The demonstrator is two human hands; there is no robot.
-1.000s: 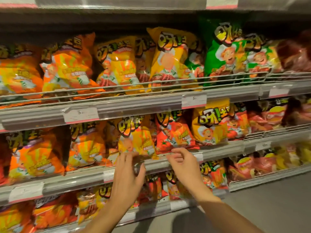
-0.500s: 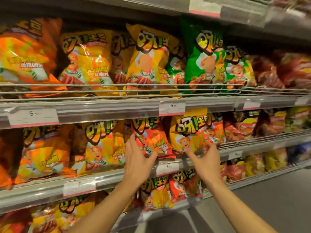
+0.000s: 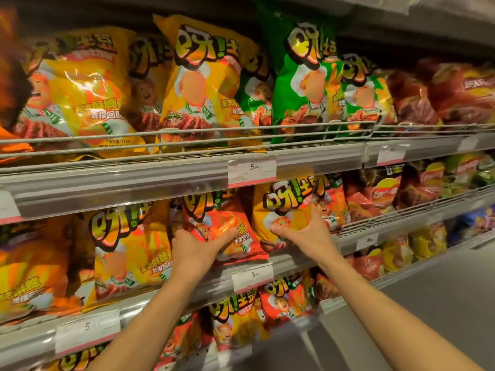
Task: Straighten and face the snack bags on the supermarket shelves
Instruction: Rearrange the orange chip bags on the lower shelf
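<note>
On the middle shelf (image 3: 150, 188) a red-orange snack bag (image 3: 227, 220) stands tilted beside a yellow snack bag (image 3: 281, 207). My left hand (image 3: 197, 250) holds the red-orange bag low down, fingers round its left edge and thumb across its front. My right hand (image 3: 304, 232) grips the yellow bag's lower part, thumb on the front and fingers round the right side. Left of these stands a larger yellow bag (image 3: 128, 247).
The top shelf carries yellow bags (image 3: 203, 84), green bags (image 3: 302, 84) and red bags (image 3: 455, 92) behind a wire rail (image 3: 267, 132). Price tags (image 3: 251, 171) line the shelf edges. More bags (image 3: 235, 325) fill the bottom shelf. Grey floor (image 3: 442, 290) lies lower right.
Both hands rose from the shelf edge onto the bags. My left hand took hold of the red-orange bag, my right hand the yellow one. The view moved closer and rightward.
</note>
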